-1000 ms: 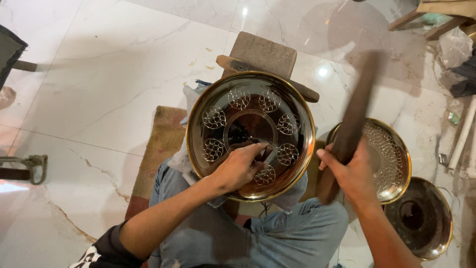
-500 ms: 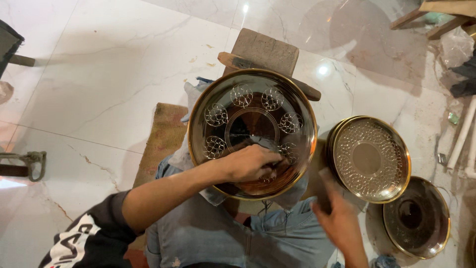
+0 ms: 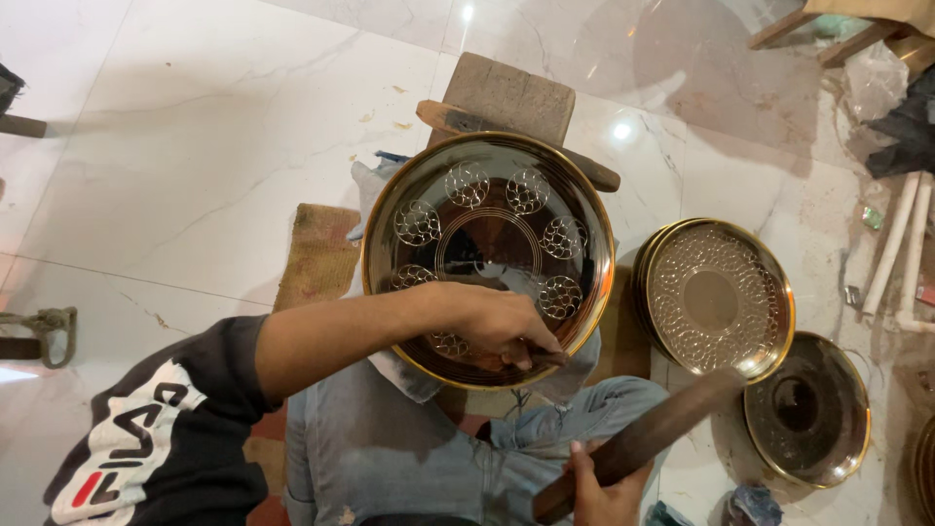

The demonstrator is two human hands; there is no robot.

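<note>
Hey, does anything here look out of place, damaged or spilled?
Nothing looks spilled or broken. The large round engraved brass tray rests tilted on the lap under the left hand, and the right hand grips a dark wooden mallet. Small scraps litter the white marble floor.

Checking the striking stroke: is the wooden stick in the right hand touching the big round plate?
Apart. The head view shows the wooden stick held low, clear of the big plate's rim.
</note>
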